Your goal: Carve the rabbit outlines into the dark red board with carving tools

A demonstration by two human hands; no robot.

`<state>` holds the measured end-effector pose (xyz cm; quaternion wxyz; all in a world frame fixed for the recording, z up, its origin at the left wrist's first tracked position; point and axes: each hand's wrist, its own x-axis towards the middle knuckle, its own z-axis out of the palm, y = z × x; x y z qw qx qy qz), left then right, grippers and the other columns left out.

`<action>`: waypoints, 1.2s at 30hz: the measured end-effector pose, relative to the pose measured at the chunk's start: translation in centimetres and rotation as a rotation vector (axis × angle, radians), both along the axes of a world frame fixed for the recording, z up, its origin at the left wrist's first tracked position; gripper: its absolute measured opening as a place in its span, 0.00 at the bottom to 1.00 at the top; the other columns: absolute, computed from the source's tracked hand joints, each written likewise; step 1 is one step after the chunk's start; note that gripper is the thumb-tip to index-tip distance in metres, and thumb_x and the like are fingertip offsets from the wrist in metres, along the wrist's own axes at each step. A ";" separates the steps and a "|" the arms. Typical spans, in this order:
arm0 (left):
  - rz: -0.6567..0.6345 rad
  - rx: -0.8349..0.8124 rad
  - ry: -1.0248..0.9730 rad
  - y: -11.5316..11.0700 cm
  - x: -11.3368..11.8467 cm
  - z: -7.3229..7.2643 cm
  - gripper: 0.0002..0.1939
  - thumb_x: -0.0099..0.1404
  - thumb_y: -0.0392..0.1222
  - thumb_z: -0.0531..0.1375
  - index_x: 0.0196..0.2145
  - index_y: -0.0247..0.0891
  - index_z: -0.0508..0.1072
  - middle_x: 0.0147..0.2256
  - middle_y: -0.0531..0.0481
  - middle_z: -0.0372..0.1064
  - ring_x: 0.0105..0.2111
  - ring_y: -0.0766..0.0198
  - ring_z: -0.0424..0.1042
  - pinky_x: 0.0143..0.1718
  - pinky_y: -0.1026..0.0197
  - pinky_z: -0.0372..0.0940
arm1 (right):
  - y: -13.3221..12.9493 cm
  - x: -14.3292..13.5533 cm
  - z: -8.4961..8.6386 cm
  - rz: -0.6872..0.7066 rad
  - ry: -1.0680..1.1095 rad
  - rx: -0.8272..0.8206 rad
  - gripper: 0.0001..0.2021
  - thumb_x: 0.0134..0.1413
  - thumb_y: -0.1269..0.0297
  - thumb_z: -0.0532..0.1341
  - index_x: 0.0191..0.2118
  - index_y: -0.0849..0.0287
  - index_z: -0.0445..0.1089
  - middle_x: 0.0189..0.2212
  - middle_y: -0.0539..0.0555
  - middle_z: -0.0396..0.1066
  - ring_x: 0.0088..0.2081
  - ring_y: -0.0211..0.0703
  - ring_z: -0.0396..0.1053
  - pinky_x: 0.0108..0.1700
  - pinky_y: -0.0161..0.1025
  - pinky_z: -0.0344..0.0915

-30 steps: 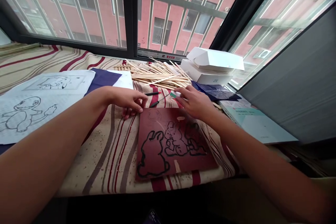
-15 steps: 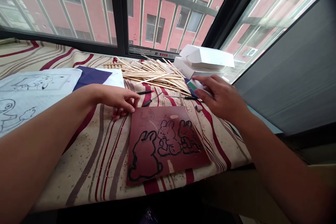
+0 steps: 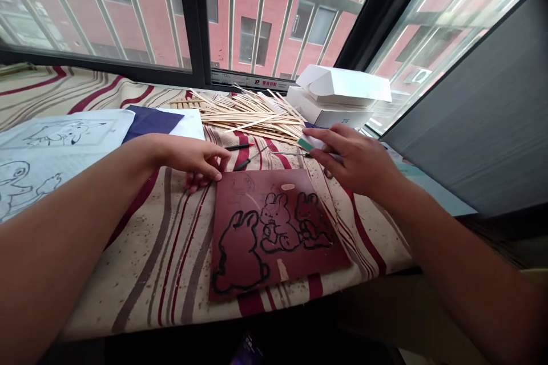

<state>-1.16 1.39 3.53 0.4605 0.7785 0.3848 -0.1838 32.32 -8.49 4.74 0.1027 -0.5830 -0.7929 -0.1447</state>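
A dark red board (image 3: 280,274) with black rabbit outlines lies on the striped cloth (image 3: 171,239). At its upper left corner, my left hand (image 3: 205,164) has its thumb on the board, with the fingers curled; nothing else shows in it. My right hand (image 3: 355,157) grips a small white and green block (image 3: 309,141) between thumb and fingers, above the cloth beyond the board's upper right. A faint round sketch is near the board's top left. Between the hands lie a dark pen (image 3: 240,147) and thin tools, one with a dark handle (image 3: 242,165).
Behind the tools is a pile of thin wooden sticks (image 3: 252,117), with a white box (image 3: 342,97) at its right. Paper drawings (image 3: 64,137) and a dark blue sheet (image 3: 156,124) lie at the left. A barred window borders the far edge.
My right hand has moved slightly left and nearer the board with the block. The view has shifted a little; my left hand stays at the board's corner.
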 end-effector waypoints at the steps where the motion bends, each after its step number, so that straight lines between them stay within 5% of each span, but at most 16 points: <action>1: 0.000 0.010 0.004 0.0 0.0 0.0 0.18 0.62 0.54 0.62 0.42 0.44 0.61 0.29 0.53 0.70 0.28 0.60 0.77 0.28 0.62 0.73 | -0.2 0.3 0.1 0.013 -0.016 0.010 0.26 0.72 0.50 0.51 0.68 0.51 0.68 0.50 0.61 0.75 0.43 0.55 0.76 0.38 0.45 0.65; 5: 0.004 0.049 0.019 -0.4 0.1 0.2 0.16 0.63 0.52 0.60 0.42 0.43 0.61 0.30 0.53 0.70 0.29 0.61 0.77 0.29 0.63 0.73 | 1.0 1.6 -1.5 -0.075 -0.097 -0.070 0.24 0.69 0.50 0.54 0.61 0.54 0.74 0.49 0.65 0.75 0.40 0.58 0.75 0.34 0.47 0.62; 8: -0.007 0.050 -0.001 -0.6 0.2 0.4 0.13 0.65 0.48 0.60 0.42 0.43 0.61 0.30 0.53 0.70 0.28 0.62 0.77 0.28 0.62 0.73 | 2.2 2.0 -1.9 -0.035 0.067 -0.030 0.21 0.65 0.46 0.60 0.49 0.58 0.80 0.48 0.71 0.74 0.34 0.52 0.73 0.33 0.50 0.62; 12: -0.014 0.053 -0.016 -0.5 0.1 0.4 0.12 0.66 0.47 0.60 0.42 0.42 0.61 0.30 0.53 0.69 0.29 0.62 0.77 0.28 0.62 0.74 | 0.4 -1.3 2.3 0.339 0.788 -0.226 0.17 0.68 0.47 0.60 0.41 0.56 0.77 0.24 0.53 0.71 0.22 0.34 0.63 0.24 0.42 0.56; 15: -0.015 0.088 -0.006 -0.6 0.2 0.5 0.13 0.66 0.46 0.60 0.44 0.42 0.63 0.33 0.52 0.70 0.29 0.64 0.75 0.27 0.63 0.72 | -1.8 -6.2 6.8 0.632 1.171 -0.302 0.15 0.67 0.48 0.62 0.38 0.55 0.73 0.17 0.42 0.61 0.15 0.26 0.53 0.18 0.36 0.44; 17: -0.015 0.088 -0.007 -0.7 0.2 0.6 0.12 0.66 0.46 0.60 0.44 0.41 0.63 0.32 0.53 0.70 0.28 0.65 0.74 0.27 0.64 0.72 | -2.0 -9.7 8.0 0.662 1.391 -0.352 0.20 0.75 0.50 0.51 0.35 0.55 0.68 0.17 0.41 0.48 0.16 0.26 0.42 0.17 0.33 0.41; 20: -0.015 0.076 -0.013 -0.8 0.4 0.5 0.12 0.67 0.49 0.59 0.43 0.41 0.62 0.29 0.53 0.69 0.27 0.64 0.74 0.27 0.63 0.71 | -0.2 -13.4 6.1 0.750 1.560 -0.627 0.23 0.79 0.54 0.45 0.28 0.55 0.56 0.18 0.41 0.40 0.16 0.29 0.35 0.16 0.31 0.37; 25: 0.027 0.093 0.021 -0.8 0.7 0.3 0.17 0.63 0.52 0.62 0.44 0.42 0.63 0.29 0.53 0.70 0.26 0.62 0.75 0.27 0.61 0.71 | 3.4 -14.6 0.1 0.731 1.651 -0.788 0.29 0.64 0.34 0.58 0.27 0.56 0.58 0.18 0.41 0.49 0.17 0.28 0.37 0.17 0.32 0.34; 36: 0.065 0.063 0.021 -0.7 0.7 0.1 0.17 0.63 0.52 0.62 0.43 0.42 0.63 0.26 0.54 0.70 0.25 0.60 0.75 0.27 0.61 0.71 | 2.5 -13.3 0.1 0.701 1.733 -0.641 0.28 0.61 0.35 0.63 0.27 0.55 0.58 0.18 0.40 0.45 0.17 0.29 0.40 0.18 0.32 0.40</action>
